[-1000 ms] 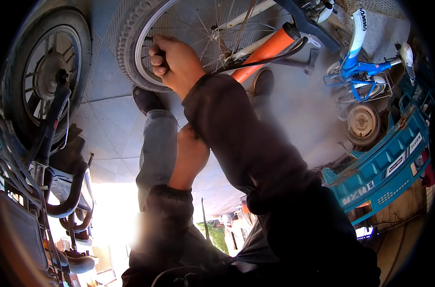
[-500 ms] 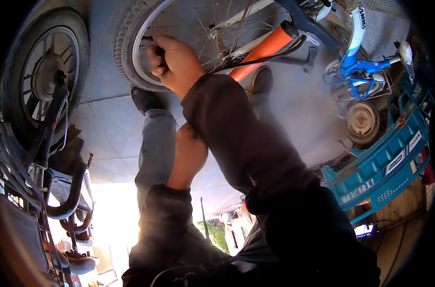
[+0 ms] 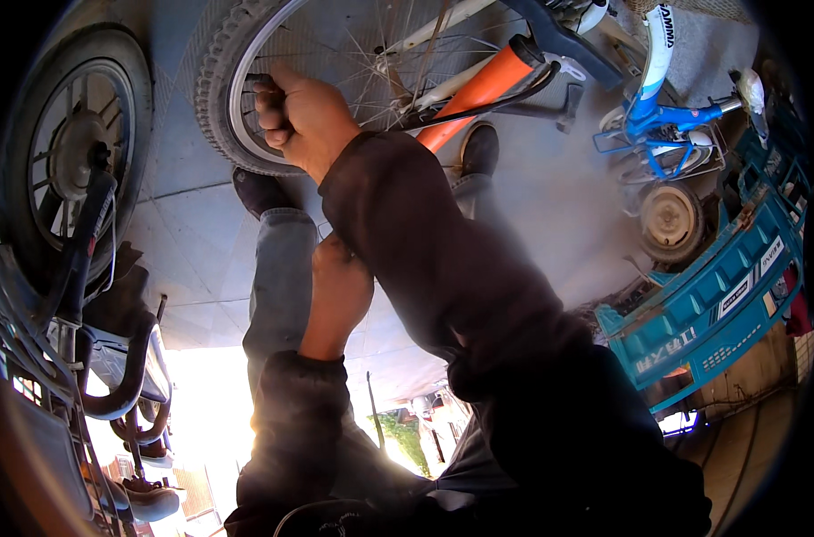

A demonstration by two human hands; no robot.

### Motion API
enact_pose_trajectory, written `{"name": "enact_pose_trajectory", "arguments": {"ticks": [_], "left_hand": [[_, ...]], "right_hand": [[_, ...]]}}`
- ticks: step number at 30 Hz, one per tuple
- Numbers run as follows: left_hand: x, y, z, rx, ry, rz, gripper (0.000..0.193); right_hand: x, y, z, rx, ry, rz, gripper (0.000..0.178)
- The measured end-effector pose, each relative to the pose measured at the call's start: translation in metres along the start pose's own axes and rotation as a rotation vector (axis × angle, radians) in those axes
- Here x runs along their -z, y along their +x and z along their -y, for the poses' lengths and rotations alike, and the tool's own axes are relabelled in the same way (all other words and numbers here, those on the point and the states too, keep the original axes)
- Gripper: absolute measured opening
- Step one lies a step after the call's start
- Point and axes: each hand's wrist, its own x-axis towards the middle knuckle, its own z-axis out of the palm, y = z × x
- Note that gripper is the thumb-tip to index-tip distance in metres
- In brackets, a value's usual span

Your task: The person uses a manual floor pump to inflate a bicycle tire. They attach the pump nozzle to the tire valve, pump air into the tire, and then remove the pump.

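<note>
A bicycle wheel [image 3: 243, 72] with a knobby tyre and thin spokes is at the top. My right hand [image 3: 304, 121] is at the inner side of its rim, fingers curled in. A short dark stub [image 3: 262, 80], perhaps the tyre valve, shows by the fingertips; what they pinch, if anything, is hidden. Lower down, my left hand [image 3: 340, 285] is bent by the right forearm, its fingers hidden behind the dark sleeve. An orange tube [image 3: 479, 94] of the bicycle slants beside the wheel, with a black cable along it.
My shoes [image 3: 262, 192] stand on the tiled floor. On the left are a large spoked wheel [image 3: 72, 152] and dark vehicle parts. A hammer-like tool [image 3: 568, 107] lies right of the orange tube. Further right are a blue bicycle frame [image 3: 662, 116] and a teal plastic crate [image 3: 702, 331].
The whole scene has shifted slightly left. My right hand's fingers have shifted and uncurled a little at the rim; my left hand stays beside the right forearm.
</note>
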Motion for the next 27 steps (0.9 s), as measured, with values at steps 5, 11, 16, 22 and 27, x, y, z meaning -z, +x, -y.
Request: {"name": "enact_pose_trajectory", "arguments": {"ticks": [5,11,16,22,27], "left_hand": [[-0.003,0.000,0.001,-0.037,-0.055,-0.017,0.017],[-0.002,-0.003,-0.008,0.006,-0.043,0.005,0.022],[-0.001,-0.001,-0.009,-0.061,0.009,0.019,0.026],[-0.002,-0.003,-0.017,-0.059,0.001,0.026,0.028],[-0.003,-0.004,-0.023,-0.002,0.029,0.047,0.029]], "right_hand": [[0.004,-0.004,0.000,0.081,-0.033,0.080,0.011],[0.010,-0.001,0.004,-0.025,0.014,0.078,0.010],[0.008,-0.004,0.008,0.032,-0.073,0.129,0.007],[0.006,-0.002,0.012,-0.046,-0.125,0.080,0.009],[0.002,0.000,0.016,-0.071,-0.141,-0.005,0.010]]}}
